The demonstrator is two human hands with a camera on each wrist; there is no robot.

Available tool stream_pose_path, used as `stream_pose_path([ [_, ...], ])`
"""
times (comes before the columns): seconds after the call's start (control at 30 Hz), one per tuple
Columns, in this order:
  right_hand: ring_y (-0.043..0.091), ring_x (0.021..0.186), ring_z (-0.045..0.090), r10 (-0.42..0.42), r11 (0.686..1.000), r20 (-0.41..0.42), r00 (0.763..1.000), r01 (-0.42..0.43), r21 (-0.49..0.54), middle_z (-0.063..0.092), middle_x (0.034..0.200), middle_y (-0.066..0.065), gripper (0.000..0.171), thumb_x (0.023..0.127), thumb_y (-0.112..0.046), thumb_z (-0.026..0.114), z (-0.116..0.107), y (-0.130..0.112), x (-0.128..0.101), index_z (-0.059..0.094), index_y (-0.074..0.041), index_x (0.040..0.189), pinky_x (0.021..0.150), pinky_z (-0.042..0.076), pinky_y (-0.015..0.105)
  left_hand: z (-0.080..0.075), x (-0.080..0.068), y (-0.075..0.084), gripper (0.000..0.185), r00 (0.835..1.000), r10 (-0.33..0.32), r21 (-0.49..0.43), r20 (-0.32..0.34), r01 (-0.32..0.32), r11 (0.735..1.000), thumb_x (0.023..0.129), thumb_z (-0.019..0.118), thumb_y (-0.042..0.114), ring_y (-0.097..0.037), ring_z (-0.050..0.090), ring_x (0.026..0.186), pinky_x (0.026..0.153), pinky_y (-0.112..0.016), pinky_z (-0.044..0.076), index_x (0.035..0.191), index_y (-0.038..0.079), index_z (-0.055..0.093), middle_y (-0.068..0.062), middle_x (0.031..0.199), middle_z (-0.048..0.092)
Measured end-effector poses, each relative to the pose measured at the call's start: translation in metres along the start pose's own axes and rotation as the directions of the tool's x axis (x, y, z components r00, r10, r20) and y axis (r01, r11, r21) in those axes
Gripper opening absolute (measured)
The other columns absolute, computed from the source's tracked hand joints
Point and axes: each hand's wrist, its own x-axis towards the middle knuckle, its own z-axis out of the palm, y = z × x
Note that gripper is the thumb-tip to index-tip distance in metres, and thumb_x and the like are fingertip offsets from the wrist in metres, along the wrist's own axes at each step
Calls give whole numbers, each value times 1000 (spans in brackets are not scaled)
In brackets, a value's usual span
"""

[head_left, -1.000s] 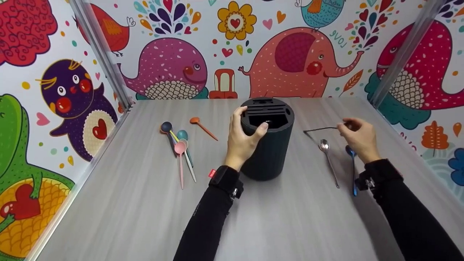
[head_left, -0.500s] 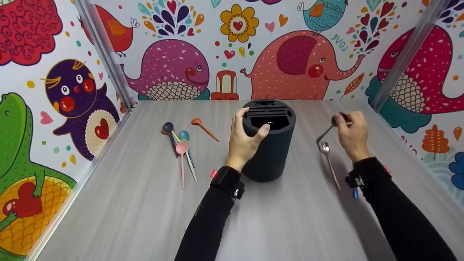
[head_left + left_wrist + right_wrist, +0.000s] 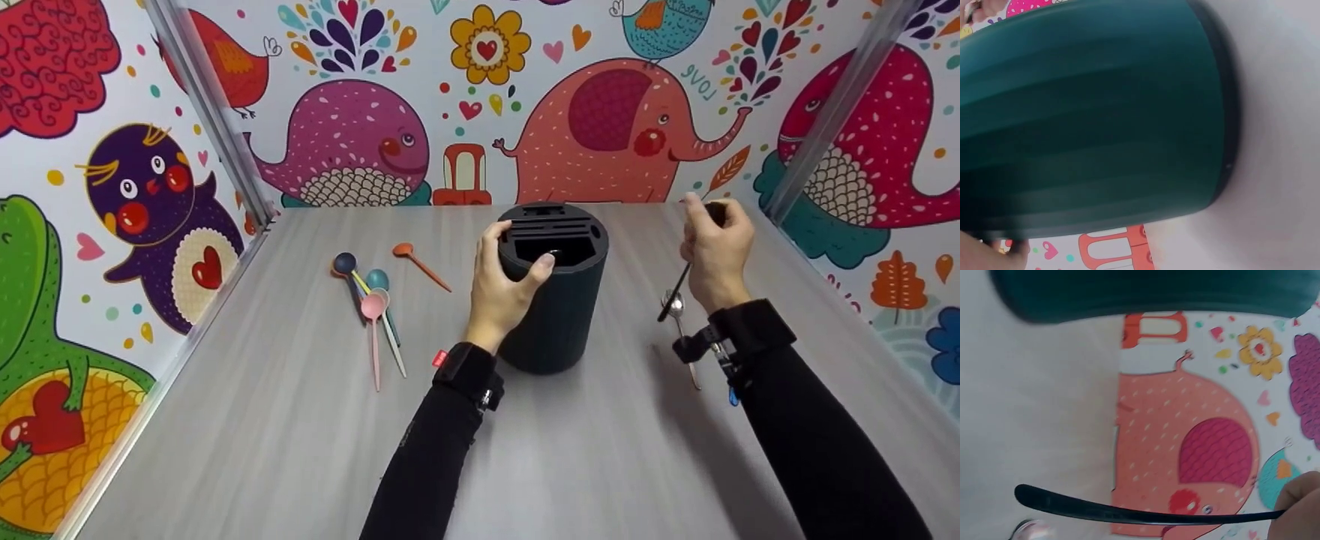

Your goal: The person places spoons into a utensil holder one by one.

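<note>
Left hand [image 3: 504, 289] wrapped round rim of dark slotted cutlery holder [image 3: 559, 315]; right hand [image 3: 716, 251] pinched on black spoon [image 3: 675, 291], handle down, above silver spoon [image 3: 677, 306].

**Seven spoons, one holder, two hands**

We count one dark cylindrical cutlery holder [image 3: 553, 289], held at its rim by the fingers of the left hand [image 3: 504, 289].

We count seven spoons in all. Four are plastic and lie well to the left of the left fingers: one dark blue spoon [image 3: 346, 268], one teal spoon [image 3: 379, 283], one pink spoon [image 3: 373, 315] and one orange spoon [image 3: 420, 265]. One black spoon [image 3: 677, 289] is pinched in the fingers of the right hand [image 3: 716, 251]. One silver spoon [image 3: 681, 330] lies just below those fingers, and one blue spoon [image 3: 733, 395] shows only as a tip beside the right wrist.
</note>
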Motion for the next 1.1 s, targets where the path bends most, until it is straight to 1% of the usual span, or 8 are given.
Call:
stream_pose_path([
  [0.13, 10, 43, 29, -35, 999, 112, 993, 32, 28, 37, 58, 1, 30, 94, -4, 70, 20, -16, -4, 46, -5, 77, 42, 17, 28, 0, 1, 1, 88, 1000, 3, -1, -3, -3, 1000, 79, 62, 65, -18, 40, 138, 114, -45, 33, 148, 15, 40, -6, 153, 41],
  [0.23, 10, 41, 25, -35, 997, 193, 981, 22, 68, 34, 54, 0, 29, 93, 7, 59, 38, -33, -7, 44, -5, 71, 42, 13, 29, 1, 1, 2, 87, 1000, 8, 3, -3, -8, 1000, 80, 62, 64, -18, 41, 138, 114, -44, 33, 148, 15, 40, -6, 153, 41],
  [0.33, 12, 41, 21, -21, 994, 241, 970, -5, 106, 32, 52, 1, 26, 89, 13, 48, 60, -54, -8, 44, -3, 70, 41, 12, 29, 2, 0, 1, 86, 1000, 2, 11, 1, -2, 1000, 80, 61, 64, -17, 40, 138, 114, -43, 33, 148, 15, 40, -5, 153, 41],
  [0.5, 15, 42, 18, -62, 990, 284, 957, 23, 137, 31, 53, 4, 20, 84, 11, 39, 100, -89, -11, 46, -3, 71, 40, 13, 29, 0, -1, 1, 86, 1000, -12, 17, 1, 12, 1000, 80, 61, 64, -17, 40, 138, 114, -44, 33, 148, 16, 40, -5, 154, 40],
  [0.7, 16, 42, 17, -220, 971, 351, 910, 171, 166, 31, 53, 4, 18, 87, 7, 50, 138, -115, -15, 47, -2, 72, 39, 14, 28, -2, -1, 2, 85, 1000, -15, -3, -11, 15, 1000, 80, 63, 61, -16, 40, 137, 114, -44, 33, 148, 16, 41, -5, 153, 41],
  [0.77, 16, 42, 17, -263, 962, 360, 895, 212, 174, 30, 53, 4, 18, 88, 5, 53, 144, -118, -16, 48, -2, 72, 39, 14, 27, -2, -1, 2, 85, 1000, -17, -5, -8, 17, 1000, 80, 64, 61, -16, 40, 137, 114, -43, 34, 148, 16, 40, -5, 153, 41],
  [0.9, 15, 42, 20, -269, 957, 343, 900, 210, 200, 33, 52, 3, 18, 88, 3, 56, 148, -110, -17, 50, -2, 72, 38, 15, 27, -1, -2, 3, 85, 1000, -21, -11, -5, 21, 1000, 80, 64, 61, -16, 40, 136, 114, -43, 33, 148, 16, 40, -5, 153, 40],
  [1.1, 13, 39, 32, -199, 978, 319, 926, 169, 121, 43, 52, 3, 24, 87, 5, 60, 139, -65, -16, 50, -7, 69, 36, 22, 26, 0, -3, 2, 85, 1000, -30, 0, 2, 30, 1000, 80, 63, 62, -17, 41, 136, 114, -45, 33, 148, 17, 40, -5, 153, 40],
])
